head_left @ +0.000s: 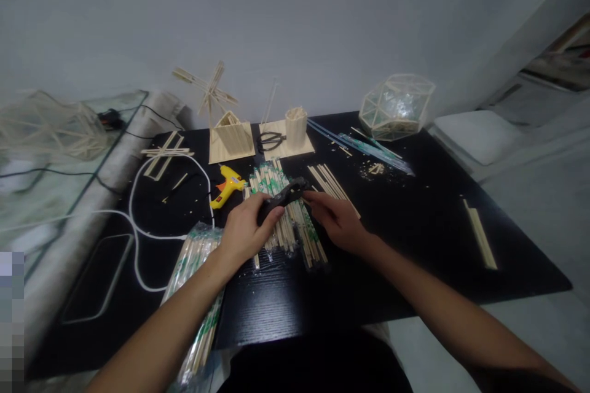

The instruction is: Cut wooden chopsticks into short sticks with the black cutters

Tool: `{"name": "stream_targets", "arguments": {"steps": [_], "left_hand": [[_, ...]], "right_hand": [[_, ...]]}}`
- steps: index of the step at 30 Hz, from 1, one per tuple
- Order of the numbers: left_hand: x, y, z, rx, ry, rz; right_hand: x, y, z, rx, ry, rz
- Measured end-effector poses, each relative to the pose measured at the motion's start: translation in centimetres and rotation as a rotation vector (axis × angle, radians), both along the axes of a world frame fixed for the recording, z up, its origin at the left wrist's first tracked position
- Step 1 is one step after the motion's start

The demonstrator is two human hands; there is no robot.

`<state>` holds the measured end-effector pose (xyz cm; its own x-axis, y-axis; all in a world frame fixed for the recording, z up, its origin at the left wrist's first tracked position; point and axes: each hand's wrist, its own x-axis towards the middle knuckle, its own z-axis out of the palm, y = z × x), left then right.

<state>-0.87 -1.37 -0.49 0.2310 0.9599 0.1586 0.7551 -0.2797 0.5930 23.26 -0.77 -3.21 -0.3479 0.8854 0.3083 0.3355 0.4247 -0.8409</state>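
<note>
The left hand [244,225] grips a black tool [294,190], whose long axis slants away rightward above wrapped sticks [282,230]. The right hand [338,219] bunches its fingers by the tool's far end; whether it holds anything, I cannot tell. Below lies a black table [262,307]; behind, a grey wall [295,24].

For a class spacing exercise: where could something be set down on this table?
Right, between the loose sticks and short bundle; front, between the left wrapped pack and right forearm. Crowded: around left hand, right hand and glue gun.
</note>
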Motion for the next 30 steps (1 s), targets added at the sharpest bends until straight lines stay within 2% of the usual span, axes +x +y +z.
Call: {"name": "stream_targets", "arguments": {"steps": [5,12,17,30], "left_hand": [[0.1,-0.1,0.1,-0.004,0.021,-0.022],[0.6,-0.4,0.1,-0.007,0.041,-0.055],[0.5,-0.5,0.1,0.017,0.021,-0.084],[0.6,-0.6,0.3,0.030,0.005,-0.106]], "right_hand": [[-0.2,-0.1,0.3,0.010,0.051,0.020],[-1.5,-0.7,1.1,-0.117,0.260,-0.105],[-1.7,-0.7,1.3,-0.161,0.368,-0.069],[-1.8,-0.8,1.8,-0.186,0.388,-0.071]]}}
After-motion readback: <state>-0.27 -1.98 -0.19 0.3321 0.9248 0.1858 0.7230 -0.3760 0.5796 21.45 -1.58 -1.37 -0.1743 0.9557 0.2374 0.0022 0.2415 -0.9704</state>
